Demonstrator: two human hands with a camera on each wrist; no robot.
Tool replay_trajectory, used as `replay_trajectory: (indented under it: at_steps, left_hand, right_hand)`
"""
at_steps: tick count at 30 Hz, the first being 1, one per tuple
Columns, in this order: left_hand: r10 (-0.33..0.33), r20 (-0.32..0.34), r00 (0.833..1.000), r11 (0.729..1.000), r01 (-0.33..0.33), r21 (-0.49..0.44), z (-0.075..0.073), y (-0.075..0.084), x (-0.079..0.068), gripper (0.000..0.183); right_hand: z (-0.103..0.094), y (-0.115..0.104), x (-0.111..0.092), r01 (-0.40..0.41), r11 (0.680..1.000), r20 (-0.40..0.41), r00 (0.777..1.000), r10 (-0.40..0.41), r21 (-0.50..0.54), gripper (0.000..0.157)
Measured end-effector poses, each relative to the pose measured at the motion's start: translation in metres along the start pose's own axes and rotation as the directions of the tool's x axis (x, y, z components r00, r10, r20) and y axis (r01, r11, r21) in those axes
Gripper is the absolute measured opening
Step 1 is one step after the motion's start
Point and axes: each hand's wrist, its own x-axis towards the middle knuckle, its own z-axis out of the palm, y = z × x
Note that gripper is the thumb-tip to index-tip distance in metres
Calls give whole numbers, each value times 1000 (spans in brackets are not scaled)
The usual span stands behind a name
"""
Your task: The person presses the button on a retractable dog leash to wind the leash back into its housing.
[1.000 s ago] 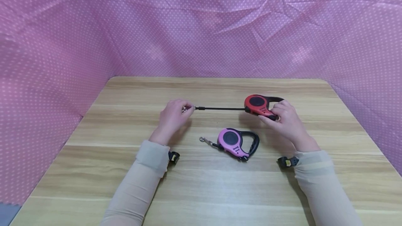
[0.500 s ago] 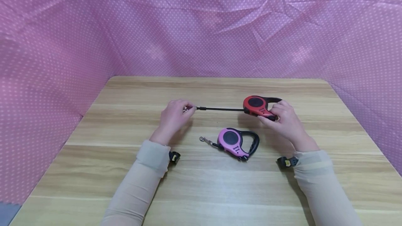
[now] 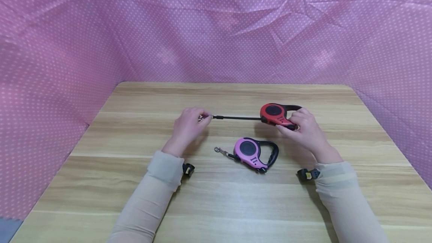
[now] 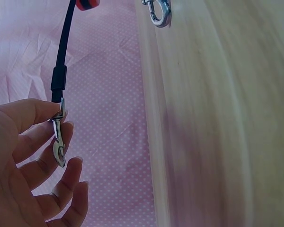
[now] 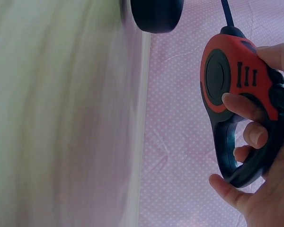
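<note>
My right hand (image 3: 302, 128) grips the black handle of a red retractable dog leash (image 3: 272, 112), with fingers through its loop in the right wrist view. From the casing a black strap (image 3: 237, 118) runs straight across to my left hand (image 3: 189, 126). Between thumb and fingertips, the left hand pinches the silver snap hook (image 4: 59, 142) at the strap's end, raised above the table. A pink retractable leash (image 3: 248, 152) lies on the table in front, between the two forearms, its own strap wound in and its metal hook (image 3: 221, 150) pointing left.
The wooden table (image 3: 135, 190) has rounded far corners. A pink dotted cloth (image 3: 216, 40) hangs along its back and sides. Each wrist carries a small black camera, such as the one (image 3: 305, 174) on the right.
The red leash has drifted slightly left and the left hand slightly right, so the stretch of strap between them is a little shorter. The pink leash stays put.
</note>
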Motion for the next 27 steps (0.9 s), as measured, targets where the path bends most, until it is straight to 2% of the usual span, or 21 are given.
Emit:
replay_trajectory:
  at_steps: [7,27]
  left_hand:
    - [13,-8,1000,1000,-13,0,0,3,-1,30]
    - [62,-2,998,997,-62,34,3,10,-2,29]
  right_hand:
    - [-1,-2,0,-26,1000,23,999,26,-3,28]
    - [0,-9,3,-10,1000,18,1000,10,-13,31]
